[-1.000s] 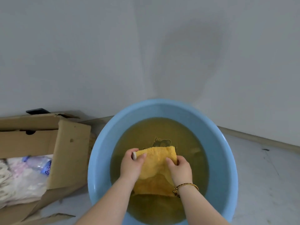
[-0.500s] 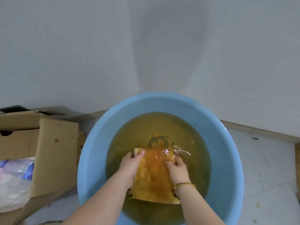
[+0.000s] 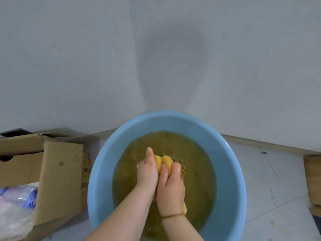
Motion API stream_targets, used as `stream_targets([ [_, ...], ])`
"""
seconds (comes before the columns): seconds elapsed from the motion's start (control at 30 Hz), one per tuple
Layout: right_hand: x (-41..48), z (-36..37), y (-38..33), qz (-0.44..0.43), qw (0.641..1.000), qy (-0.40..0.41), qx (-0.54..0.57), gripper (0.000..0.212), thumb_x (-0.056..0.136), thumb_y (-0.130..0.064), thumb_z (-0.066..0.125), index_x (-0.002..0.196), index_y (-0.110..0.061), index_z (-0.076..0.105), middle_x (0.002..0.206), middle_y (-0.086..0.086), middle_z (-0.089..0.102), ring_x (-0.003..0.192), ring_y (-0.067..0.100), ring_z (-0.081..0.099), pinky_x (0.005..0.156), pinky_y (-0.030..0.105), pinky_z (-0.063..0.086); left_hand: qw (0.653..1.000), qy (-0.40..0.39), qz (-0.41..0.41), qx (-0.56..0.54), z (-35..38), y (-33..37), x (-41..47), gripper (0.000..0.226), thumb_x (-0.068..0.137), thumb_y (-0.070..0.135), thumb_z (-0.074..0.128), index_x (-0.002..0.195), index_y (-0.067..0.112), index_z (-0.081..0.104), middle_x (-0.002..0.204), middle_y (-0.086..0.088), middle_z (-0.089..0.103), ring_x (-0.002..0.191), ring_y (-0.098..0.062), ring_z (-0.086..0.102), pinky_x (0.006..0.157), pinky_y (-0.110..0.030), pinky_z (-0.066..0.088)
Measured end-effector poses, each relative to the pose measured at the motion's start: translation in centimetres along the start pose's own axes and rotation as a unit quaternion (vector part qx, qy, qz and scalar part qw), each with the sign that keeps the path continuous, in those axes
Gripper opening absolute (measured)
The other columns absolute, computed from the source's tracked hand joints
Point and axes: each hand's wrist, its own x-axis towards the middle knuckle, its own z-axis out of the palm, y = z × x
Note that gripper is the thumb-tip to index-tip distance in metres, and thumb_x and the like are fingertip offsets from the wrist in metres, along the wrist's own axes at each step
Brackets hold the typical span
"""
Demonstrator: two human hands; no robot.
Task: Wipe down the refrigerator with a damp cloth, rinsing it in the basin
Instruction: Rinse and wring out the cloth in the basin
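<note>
A round light-blue basin (image 3: 100, 174) stands on the floor against the wall, filled with murky yellowish water. The yellow cloth (image 3: 162, 160) is bunched into a wad over the middle of the water. My left hand (image 3: 147, 173) and my right hand (image 3: 171, 185) are pressed together around it, fingers curled, gripping it between them. Only two yellow bulges of cloth show above my fingers, and a small piece shows by my right wrist. The refrigerator is not in view.
An open cardboard box (image 3: 60, 171) with a plastic bottle (image 3: 26, 197) and bags inside sits left of the basin, almost touching it. A pale wall rises right behind. Tiled floor (image 3: 271, 180) stretches right, with another cardboard piece (image 3: 312, 180) at the right edge.
The cloth, spread flat and dipped under water half a second ago, is now gathered into a wad. Both hands have come together around it above the surface.
</note>
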Motion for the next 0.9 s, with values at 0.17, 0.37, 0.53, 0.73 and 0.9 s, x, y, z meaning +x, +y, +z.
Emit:
stream_targets([
  [0.17,0.9,-1.3,-0.2,0.011,0.999,0.003,0.036,0.026,0.096,-0.039,0.027,0.089,-0.018,0.04,0.068,0.001,0.055,0.059,0.017,0.051,0.05,0.024,0.032,0.998,-0.032,-0.042,-0.02,0.2,1.2,-1.5,0.05,0.094,0.049,0.024,0.101,0.009,0.052,0.081,-0.004,0.053,0.073,-0.016,0.05,0.066,-0.028,0.041],
  [0.37,2.8,-5.4,-1.4,0.095,0.976,0.041,0.193,0.026,0.097,-0.024,0.041,0.072,-0.018,0.047,0.064,-0.004,0.043,0.057,0.008,0.039,0.053,0.018,0.032,0.994,-0.079,-0.031,-0.071,-0.2,2.6,-4.1,0.062,0.089,0.057,0.023,0.138,0.019,0.035,0.133,-0.007,0.045,0.121,-0.026,0.043,0.101,-0.039,0.034],
  [0.53,-0.9,-4.7,-2.1,-0.134,0.989,0.021,0.057,0.026,0.09,-0.024,0.047,0.111,-0.013,0.059,0.092,-0.015,0.051,0.084,0.001,0.049,0.076,0.011,0.04,0.985,-0.156,0.032,-0.07,-1.0,3.6,-6.1,0.045,0.081,0.043,0.057,0.117,0.023,0.041,0.105,0.004,0.056,0.094,-0.012,0.055,0.076,-0.027,0.047],
  [0.73,-3.0,-5.0,-1.3,-0.268,0.952,0.105,-0.1,0.054,0.07,-0.028,0.046,0.124,-0.021,0.042,0.117,-0.005,0.049,0.107,0.012,0.041,0.101,0.02,0.022,0.974,-0.119,0.037,-0.192,-2.4,5.1,-7.2,0.014,0.088,0.027,0.055,0.098,0.019,0.059,0.095,-0.005,0.064,0.087,-0.019,0.061,0.066,-0.028,0.048],
  [0.9,-3.8,-5.9,-2.2,-0.095,0.995,-0.004,0.021,0.095,0.069,-0.045,0.067,0.128,-0.046,-0.007,0.136,-0.026,0.015,0.129,-0.004,0.016,0.115,0.036,0.008,0.965,-0.177,0.055,-0.184,-3.3,5.4,-7.6,0.027,0.087,0.042,0.043,0.097,0.024,0.061,0.097,-0.005,0.064,0.091,-0.022,0.061,0.075,-0.036,0.049],
])
